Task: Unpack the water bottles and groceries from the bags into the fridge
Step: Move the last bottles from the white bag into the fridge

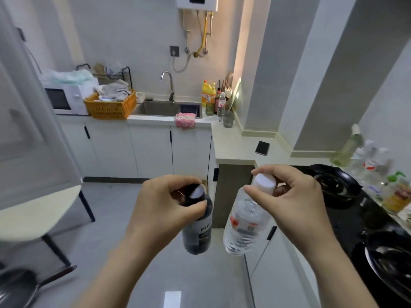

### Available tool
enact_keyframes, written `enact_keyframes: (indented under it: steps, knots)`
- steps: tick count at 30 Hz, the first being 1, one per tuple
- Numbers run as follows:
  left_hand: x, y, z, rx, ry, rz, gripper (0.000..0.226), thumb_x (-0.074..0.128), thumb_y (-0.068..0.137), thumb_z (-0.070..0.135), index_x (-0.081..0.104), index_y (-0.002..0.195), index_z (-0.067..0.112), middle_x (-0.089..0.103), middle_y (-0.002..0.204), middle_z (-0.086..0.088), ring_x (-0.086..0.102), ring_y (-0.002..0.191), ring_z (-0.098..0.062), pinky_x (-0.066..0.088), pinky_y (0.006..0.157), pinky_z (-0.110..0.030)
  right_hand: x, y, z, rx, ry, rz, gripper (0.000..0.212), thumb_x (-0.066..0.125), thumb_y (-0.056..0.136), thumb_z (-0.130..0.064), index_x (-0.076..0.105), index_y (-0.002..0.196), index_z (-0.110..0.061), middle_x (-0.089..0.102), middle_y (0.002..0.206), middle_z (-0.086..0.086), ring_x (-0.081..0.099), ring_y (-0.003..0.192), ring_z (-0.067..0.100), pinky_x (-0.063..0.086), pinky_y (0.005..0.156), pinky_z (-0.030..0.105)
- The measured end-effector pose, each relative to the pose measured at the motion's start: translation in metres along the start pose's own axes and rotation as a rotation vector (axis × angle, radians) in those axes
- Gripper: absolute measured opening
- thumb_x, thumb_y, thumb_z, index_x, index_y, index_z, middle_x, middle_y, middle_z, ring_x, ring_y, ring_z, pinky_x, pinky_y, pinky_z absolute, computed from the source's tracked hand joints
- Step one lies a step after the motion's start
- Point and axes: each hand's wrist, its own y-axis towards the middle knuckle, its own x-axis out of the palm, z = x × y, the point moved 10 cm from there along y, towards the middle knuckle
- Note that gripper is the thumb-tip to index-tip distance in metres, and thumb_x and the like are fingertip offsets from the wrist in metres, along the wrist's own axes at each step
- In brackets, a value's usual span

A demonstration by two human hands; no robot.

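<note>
**Q:** What is held by the left hand (160,203)?

**A:** A dark bottle (198,232) is gripped at its black cap (193,193). The fingers are curled over the cap from above, and the thumb is pressed against the near side. The bottle is hung upright below the hand, over the grey floor (200,281).

**Q:** What is held by the right hand (287,196)?

**A:** A clear water bottle (244,227) is pinched at its white cap (264,182), with the thumb on one side and the fingertips on the other. The bottle is tilted, with its base swung toward the dark bottle. The two bottles are near each other but apart.

**Q:** Where are the bottles located within the kitchen?

**A:** Both are held in mid-air in front of the white base cabinets (151,147). A black gas hob (333,187) is set into the counter to the right. Beyond the cabinets, a sink (164,107) is seen, with a pink cloth (185,120) draped over its front edge. A yellow basket (111,106) and a microwave (66,100) are placed to the left of the sink.

**Q:** Is the fridge identified?

**A:** A tall white unit (24,107) is seen at the left edge, blurred. Whether it is the fridge cannot be told.
</note>
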Motion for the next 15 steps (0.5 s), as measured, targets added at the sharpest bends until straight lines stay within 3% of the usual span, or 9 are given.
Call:
enact_keyframes:
  steps: [3, 6, 10, 15]
  knots:
    - [-0.041, -0.006, -0.023, -0.043, 0.026, 0.075, 0.035, 0.081, 0.062, 0.015, 0.067, 0.076, 0.044, 0.067, 0.081, 0.028, 0.064, 0.074, 0.003, 0.05, 0.059, -0.01, 0.045, 0.008, -0.021, -0.041, 0.037, -0.068, 0.024, 0.083, 0.07, -0.022, 0.073, 0.09, -0.028, 0.067, 0.083, -0.014, 0.06, 0.063, 0.001, 0.048, 0.057, 0.012]
    - [-0.081, -0.015, -0.043, -0.101, 0.054, 0.168, 0.027, 0.08, 0.061, 0.014, 0.071, 0.075, 0.036, 0.068, 0.077, 0.026, 0.063, 0.069, 0.002, 0.05, 0.059, -0.011, 0.091, 0.014, -0.048, -0.117, 0.047, -0.171, 0.025, 0.082, 0.072, -0.026, 0.072, 0.095, -0.025, 0.067, 0.087, -0.015, 0.064, 0.075, 0.004, 0.057, 0.066, 0.022]
    - [-0.124, -0.026, -0.06, -0.174, 0.114, 0.28, 0.026, 0.081, 0.06, 0.012, 0.073, 0.076, 0.032, 0.068, 0.076, 0.026, 0.061, 0.067, 0.004, 0.044, 0.056, -0.006, 0.142, 0.021, -0.081, -0.253, 0.056, -0.281, 0.026, 0.08, 0.072, -0.032, 0.067, 0.095, -0.033, 0.064, 0.088, -0.022, 0.061, 0.083, 0.001, 0.056, 0.07, 0.022]
    - [-0.163, -0.044, -0.074, -0.294, 0.166, 0.444, 0.029, 0.082, 0.059, 0.013, 0.074, 0.079, 0.033, 0.069, 0.077, 0.023, 0.063, 0.069, 0.001, 0.051, 0.062, -0.017, 0.19, 0.03, -0.107, -0.367, 0.154, -0.431, 0.028, 0.077, 0.073, -0.037, 0.066, 0.098, -0.034, 0.065, 0.091, -0.019, 0.063, 0.082, 0.006, 0.059, 0.069, 0.03]
